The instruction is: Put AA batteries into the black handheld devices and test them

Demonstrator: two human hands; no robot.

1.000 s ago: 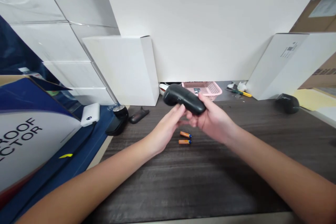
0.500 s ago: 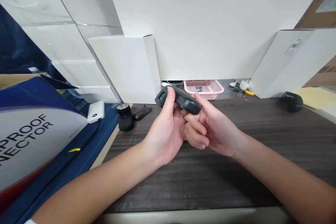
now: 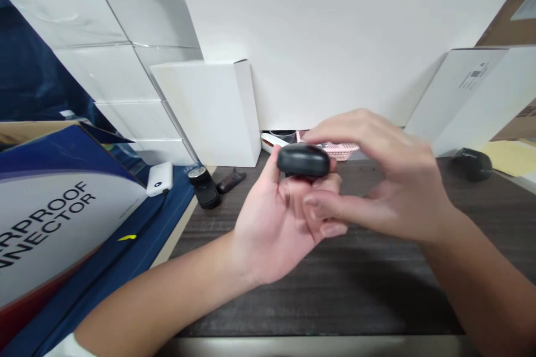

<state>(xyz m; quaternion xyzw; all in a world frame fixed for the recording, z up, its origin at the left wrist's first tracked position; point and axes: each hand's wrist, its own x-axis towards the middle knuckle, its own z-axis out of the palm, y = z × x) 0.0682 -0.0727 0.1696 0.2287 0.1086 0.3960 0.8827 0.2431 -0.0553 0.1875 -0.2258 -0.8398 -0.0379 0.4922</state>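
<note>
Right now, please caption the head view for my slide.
Left hand holds a black device, right hand open beside it.

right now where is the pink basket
In the head view, the pink basket is by the far edge of the dark table, just right of centre, partly hidden behind the right hand.
</note>
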